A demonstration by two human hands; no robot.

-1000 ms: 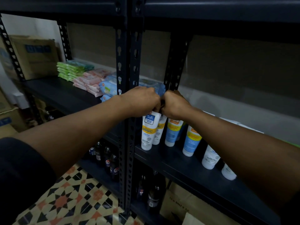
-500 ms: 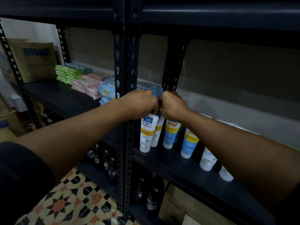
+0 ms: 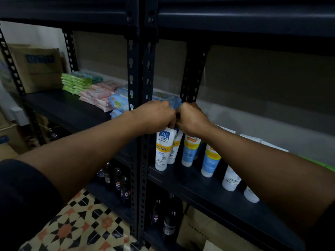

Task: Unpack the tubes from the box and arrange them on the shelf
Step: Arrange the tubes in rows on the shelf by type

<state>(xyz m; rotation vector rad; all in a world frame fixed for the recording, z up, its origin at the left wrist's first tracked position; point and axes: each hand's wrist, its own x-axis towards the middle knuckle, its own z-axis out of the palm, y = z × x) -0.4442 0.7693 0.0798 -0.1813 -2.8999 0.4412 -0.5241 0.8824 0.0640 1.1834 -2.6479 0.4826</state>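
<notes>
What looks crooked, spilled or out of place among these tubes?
Nothing is spilled or damaged. The tubes stand cap-down on the shelf. Only the Safi tube, gripped at its top by the left hand, appears to lean against the tube behind it.

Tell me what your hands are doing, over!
Left hand grips Safi tube top. Right hand grips second tube behind it. Both caps down on shelf. Post close beside left hand.

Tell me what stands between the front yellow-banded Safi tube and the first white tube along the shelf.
Head view: a second yellow-banded tube and two blue-labelled tubes stand between the Safi tube and the white tube.
</notes>
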